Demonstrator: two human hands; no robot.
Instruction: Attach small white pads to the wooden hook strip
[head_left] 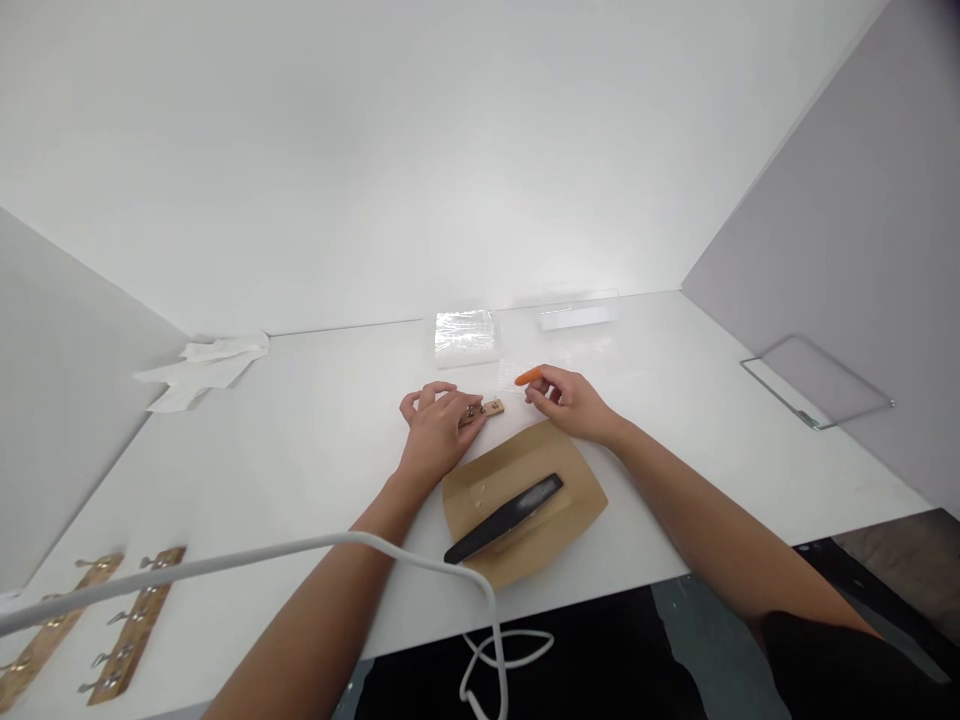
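My left hand (442, 425) is closed around a small wooden strip with metal fittings (495, 406), whose right end sticks out past the fingers. Just to the right, my right hand (566, 400) wears an orange finger cot (529, 376) on its index finger. Its thumb and fingertips are drawn in; whatever lies between them is too small to make out. In front of both hands, a brown paper tray (577, 505) holds a long black tool (506, 518) lying diagonally, its kind unclear.
Behind the hands lie a clear plastic-wrapped packet (465, 338) and a transparent box (577, 316). White tissues (206, 372) are at the far left. Two wooden hook rails (139, 625) (60, 632) lie front left. A white cable (300, 545) crosses the foreground. A wire frame (817, 428) stands right.
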